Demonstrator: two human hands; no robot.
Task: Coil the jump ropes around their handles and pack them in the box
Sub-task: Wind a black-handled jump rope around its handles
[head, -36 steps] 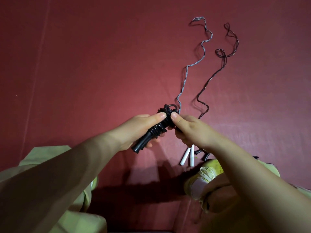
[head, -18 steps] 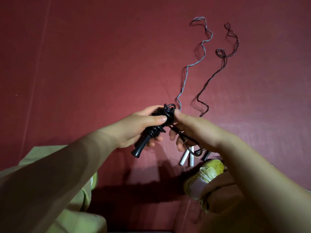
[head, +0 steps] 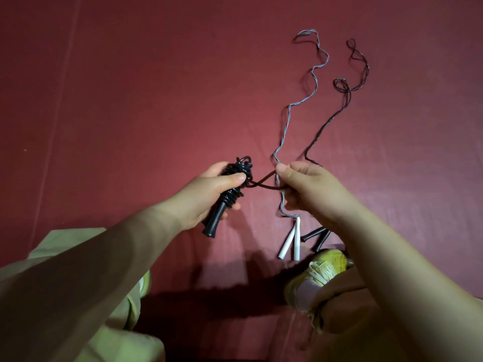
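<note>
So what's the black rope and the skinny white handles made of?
The glossy black jump rope coiled on its handles looks like smooth plastic or rubber cord: the light glints off its coils. The thin tapered white handles look like matte hard plastic, though the surface is too small to be certain.

Only 1 view is given, taken from a head-worn wide-angle camera. It is aimed forward and steeply down, close above both forearms, onto the red floor (head: 130, 100) and the knees at the bottom edge.
</note>
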